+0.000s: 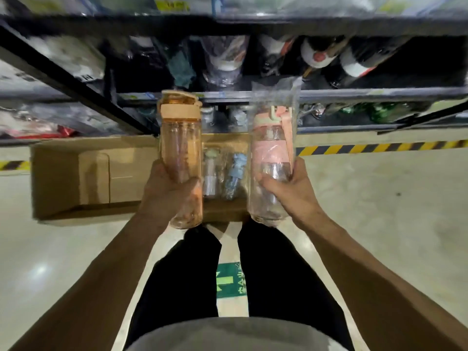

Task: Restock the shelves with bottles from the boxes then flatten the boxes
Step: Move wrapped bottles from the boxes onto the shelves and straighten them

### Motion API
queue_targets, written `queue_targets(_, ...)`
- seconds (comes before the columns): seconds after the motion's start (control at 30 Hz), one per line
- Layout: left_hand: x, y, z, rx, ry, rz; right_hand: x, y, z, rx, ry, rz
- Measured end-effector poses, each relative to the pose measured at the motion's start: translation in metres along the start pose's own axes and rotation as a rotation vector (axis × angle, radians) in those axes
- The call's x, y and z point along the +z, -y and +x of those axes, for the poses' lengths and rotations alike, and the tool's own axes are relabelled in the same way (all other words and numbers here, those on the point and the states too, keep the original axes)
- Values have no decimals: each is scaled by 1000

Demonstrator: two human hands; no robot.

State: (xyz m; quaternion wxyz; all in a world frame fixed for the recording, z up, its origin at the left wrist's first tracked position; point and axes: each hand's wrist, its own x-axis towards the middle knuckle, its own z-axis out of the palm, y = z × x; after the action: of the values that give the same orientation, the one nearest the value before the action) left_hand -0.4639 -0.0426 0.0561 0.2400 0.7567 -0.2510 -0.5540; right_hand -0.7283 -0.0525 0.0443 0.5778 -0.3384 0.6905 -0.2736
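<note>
Your left hand is gripping the orange bottle, your right hand the pink bottle; keep both upright while raising them to the shelf.

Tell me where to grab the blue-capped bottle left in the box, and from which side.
Grip the blue-capped bottle round its clear body, coming from above through the open cardboard box. It lies flat, cap toward the shelves, a pale-capped bottle close beside it, so the sides look cramped.
</note>
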Motion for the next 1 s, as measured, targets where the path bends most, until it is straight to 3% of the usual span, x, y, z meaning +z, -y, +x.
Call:
queue_targets(0.3, -88, -120, -168, 384, 8, 44, -26, 172, -154, -364, 1, 7)
queue_targets(0.53, -115, -222, -238, 763, 71, 46, -42, 275, -220, -690, -78, 23)
queue_targets(0.87, -75, -343, -267, 925, 41, -39, -95, 370, -206, -995, -131, 71)
queue_targets(1.0, -41, -382, -257, 924, -49, -57, -128, 395, -176, -992, -105, 54)
